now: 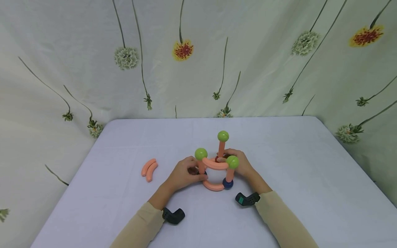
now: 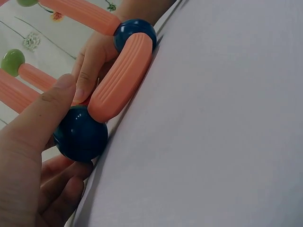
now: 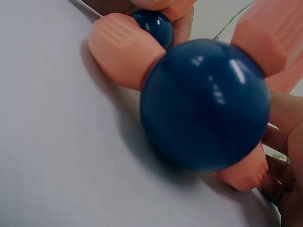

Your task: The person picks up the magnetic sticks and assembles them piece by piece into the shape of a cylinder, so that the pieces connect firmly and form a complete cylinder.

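A toy frame of ribbed orange rods and balls (image 1: pixel 216 164) stands mid-table, with three upright posts topped by green balls (image 1: pixel 223 136) and curved orange rods joining them. My left hand (image 1: pixel 184 174) grips the left post's dark blue base ball (image 2: pixel 80 135), thumb (image 2: pixel 42 113) on top of it. A curved rod (image 2: pixel 123 78) runs from there to a second blue ball (image 2: pixel 135 30). My right hand (image 1: pixel 242 163) reaches round the frame from the right, its fingers (image 2: pixel 90 66) pinching the foot of the rear post. The front blue ball (image 3: pixel 206 104) fills the right wrist view.
Two loose curved orange rods (image 1: pixel 149 169) lie side by side left of the frame. The lavender table (image 1: pixel 294 165) ends at a flowered curtain (image 1: pixel 198 51) behind and drops off at both sides. Black wrist cameras (image 1: pixel 173 216) sit at my cuffs.
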Action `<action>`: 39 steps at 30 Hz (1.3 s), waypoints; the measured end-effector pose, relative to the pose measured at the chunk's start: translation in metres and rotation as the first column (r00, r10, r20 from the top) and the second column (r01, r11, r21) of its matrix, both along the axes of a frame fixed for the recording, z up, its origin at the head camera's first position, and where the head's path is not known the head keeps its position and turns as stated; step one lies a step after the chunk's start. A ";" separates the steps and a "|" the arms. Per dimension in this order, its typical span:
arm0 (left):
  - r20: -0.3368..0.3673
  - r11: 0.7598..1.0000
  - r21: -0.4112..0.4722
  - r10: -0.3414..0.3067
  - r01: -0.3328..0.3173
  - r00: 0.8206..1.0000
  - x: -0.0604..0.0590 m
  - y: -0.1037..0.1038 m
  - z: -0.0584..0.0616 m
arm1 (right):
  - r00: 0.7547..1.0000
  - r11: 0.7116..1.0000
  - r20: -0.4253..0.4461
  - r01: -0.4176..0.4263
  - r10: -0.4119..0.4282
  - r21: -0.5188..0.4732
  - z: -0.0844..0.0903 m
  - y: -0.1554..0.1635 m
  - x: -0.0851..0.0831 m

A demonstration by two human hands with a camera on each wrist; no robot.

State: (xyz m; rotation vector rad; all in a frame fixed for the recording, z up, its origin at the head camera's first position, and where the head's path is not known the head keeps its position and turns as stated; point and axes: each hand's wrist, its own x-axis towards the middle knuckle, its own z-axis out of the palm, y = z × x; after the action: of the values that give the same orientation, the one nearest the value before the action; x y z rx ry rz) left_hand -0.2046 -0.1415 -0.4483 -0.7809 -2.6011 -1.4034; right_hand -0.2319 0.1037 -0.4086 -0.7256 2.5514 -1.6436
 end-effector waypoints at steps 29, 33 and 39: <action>0.020 0.999 -0.050 0.010 -0.009 1.000 -0.001 0.002 0.001 | 1.000 1.000 0.025 0.018 -0.017 -0.021 -0.041 0.005 -0.027; 0.016 0.998 -0.061 0.018 -0.017 1.000 0.003 -0.002 0.003 | 1.000 1.000 0.009 -0.002 0.003 -0.018 -0.042 0.004 -0.027; -0.011 0.989 -0.131 0.068 -0.069 0.998 0.017 -0.020 0.008 | 0.999 1.000 0.031 0.010 -0.010 -0.015 -0.038 0.003 -0.023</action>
State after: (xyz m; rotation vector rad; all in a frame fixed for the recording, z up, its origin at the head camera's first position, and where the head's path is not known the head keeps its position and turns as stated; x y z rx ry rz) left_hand -0.1881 -0.1616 -0.4406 -0.7014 -2.7103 -1.2201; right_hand -0.2552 0.1064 -0.4466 -0.6840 2.5286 -1.6654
